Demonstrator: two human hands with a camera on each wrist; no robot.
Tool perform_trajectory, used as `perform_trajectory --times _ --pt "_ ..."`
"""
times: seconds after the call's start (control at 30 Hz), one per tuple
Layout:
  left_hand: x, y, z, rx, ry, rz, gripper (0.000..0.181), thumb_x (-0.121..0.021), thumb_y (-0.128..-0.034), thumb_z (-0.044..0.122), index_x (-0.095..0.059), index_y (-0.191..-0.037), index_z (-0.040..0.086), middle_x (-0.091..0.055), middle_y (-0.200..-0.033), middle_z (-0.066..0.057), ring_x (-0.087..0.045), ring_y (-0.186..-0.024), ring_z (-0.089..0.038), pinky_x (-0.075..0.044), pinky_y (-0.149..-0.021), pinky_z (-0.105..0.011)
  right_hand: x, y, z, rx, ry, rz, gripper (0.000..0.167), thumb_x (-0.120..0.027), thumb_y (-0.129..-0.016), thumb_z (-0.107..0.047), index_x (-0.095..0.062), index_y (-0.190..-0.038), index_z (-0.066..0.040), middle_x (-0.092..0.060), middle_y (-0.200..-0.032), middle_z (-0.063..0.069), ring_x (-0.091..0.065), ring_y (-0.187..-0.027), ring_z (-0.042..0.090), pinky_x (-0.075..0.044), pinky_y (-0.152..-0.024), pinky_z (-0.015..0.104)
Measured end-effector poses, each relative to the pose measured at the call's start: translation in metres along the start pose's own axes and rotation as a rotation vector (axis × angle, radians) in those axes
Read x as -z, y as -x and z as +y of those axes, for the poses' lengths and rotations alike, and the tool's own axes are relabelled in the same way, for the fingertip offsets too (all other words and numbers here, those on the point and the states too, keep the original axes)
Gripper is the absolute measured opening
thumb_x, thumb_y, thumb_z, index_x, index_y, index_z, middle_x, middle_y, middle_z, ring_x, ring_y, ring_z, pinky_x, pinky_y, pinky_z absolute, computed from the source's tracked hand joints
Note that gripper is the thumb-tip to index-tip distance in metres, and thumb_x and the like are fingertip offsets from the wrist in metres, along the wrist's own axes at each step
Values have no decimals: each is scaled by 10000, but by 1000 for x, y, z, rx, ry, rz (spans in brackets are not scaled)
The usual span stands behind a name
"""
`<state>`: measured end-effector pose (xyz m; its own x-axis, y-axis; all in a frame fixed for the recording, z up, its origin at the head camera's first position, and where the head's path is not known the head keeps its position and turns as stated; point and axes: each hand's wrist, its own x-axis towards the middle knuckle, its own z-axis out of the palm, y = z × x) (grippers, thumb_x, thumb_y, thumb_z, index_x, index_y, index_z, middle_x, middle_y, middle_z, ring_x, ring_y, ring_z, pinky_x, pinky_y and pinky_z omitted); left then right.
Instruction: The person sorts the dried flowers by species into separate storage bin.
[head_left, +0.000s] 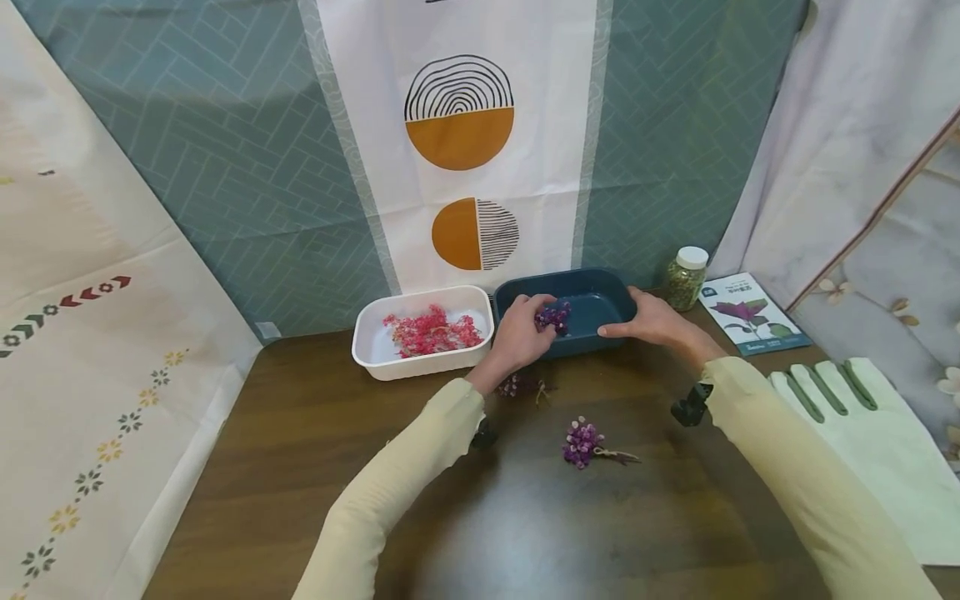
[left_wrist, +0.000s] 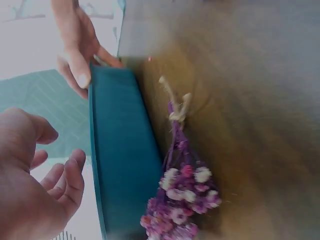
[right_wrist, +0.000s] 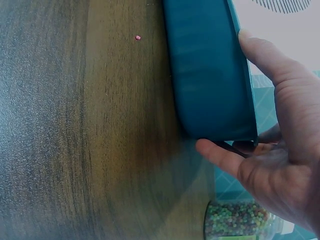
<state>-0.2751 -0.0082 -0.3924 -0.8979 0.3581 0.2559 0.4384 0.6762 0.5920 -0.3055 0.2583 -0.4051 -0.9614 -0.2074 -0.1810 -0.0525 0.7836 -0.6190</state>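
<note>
My left hand [head_left: 521,333] reaches over the dark blue tray [head_left: 600,343], its fingers at a purple dried-flower bunch [head_left: 555,317] inside. In the left wrist view the left fingers [left_wrist: 75,175] are loosely bent, with a gap to the thumb and no flowers visible between them. My right hand [head_left: 656,318] holds the tray's right end, thumb on the front rim and fingers around the corner. On the table before the tray lies a second bunch of flowers [left_wrist: 185,195] tied with twine. A third purple bunch [head_left: 582,442] lies closer to me.
Left of the blue tray stands a white tray [head_left: 408,367] with pink-red dried flowers [head_left: 431,332]. To the right are a white-capped jar [head_left: 684,279], a flower-printed packet [head_left: 752,312] and pale green-and-white gloves [head_left: 877,450]. A tiny pink bit [right_wrist: 138,37] lies on the wooden table.
</note>
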Motion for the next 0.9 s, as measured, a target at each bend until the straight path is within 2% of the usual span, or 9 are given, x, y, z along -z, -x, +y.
perform_trajectory --times 0.1,0.2,0.33,0.43,0.53,0.7,0.9 --pt "5 18 -2 -31 25 -16 415 -663 -926 130 -613 -1335 84 -609 -1123 -147 -620 -836 -171 -522 -787 -283 0 -1 0 5 3 5 1222 -739 -823 -588 -38 -1547 104 -158 -1558 379 -219 -1397 552 -247 -1074 687" --pt "8 38 -3 -38 31 -10 377 -676 -912 105 -643 -1284 57 -639 -1040 -127 -645 -800 -181 -531 -753 -287 -1 -1 1 9 12 4 1226 -741 -822 -586 -33 -1546 105 -155 -1558 380 -218 -1397 553 -248 -1073 687" --pt "7 64 -3 -13 39 1 347 -695 -891 91 -667 -1234 48 -691 -914 -51 -648 -772 -163 -519 -712 -289 -1 0 1 10 15 6 1232 -742 -817 -591 -34 -1544 108 -159 -1554 385 -225 -1391 560 -254 -1065 692" --pt "1 80 0 7 79 -19 362 -714 -879 92 -661 -1234 46 -711 -873 -24 -646 -764 -130 -511 -704 -271 0 -1 1 12 15 8 1234 -742 -817 -593 -33 -1544 107 -158 -1554 385 -226 -1389 563 -257 -1060 695" --pt "-6 93 6 -6 109 -71 398 -729 -867 96 -646 -1252 40 -720 -911 -41 -651 -770 -113 -512 -695 -250 0 -2 3 16 23 5 1251 -739 -815 -608 -20 -1540 115 -146 -1552 392 -217 -1390 566 -251 -1065 693" --pt "-19 111 15 -36 135 -199 513 -769 -856 156 -600 -1330 53 -669 -1073 -107 -636 -775 -65 -510 -676 -205 0 -2 3 16 35 0 1258 -728 -817 -623 -13 -1537 120 -134 -1553 395 -201 -1395 565 -238 -1076 686" --pt "-38 124 18 -78 149 -277 693 -831 -809 242 -531 -1421 116 -565 -1211 -104 -625 -898 -85 -497 -755 -197 0 0 1 16 27 6 1233 -738 -823 -596 -30 -1541 113 -156 -1550 392 -217 -1390 565 -246 -1073 684"
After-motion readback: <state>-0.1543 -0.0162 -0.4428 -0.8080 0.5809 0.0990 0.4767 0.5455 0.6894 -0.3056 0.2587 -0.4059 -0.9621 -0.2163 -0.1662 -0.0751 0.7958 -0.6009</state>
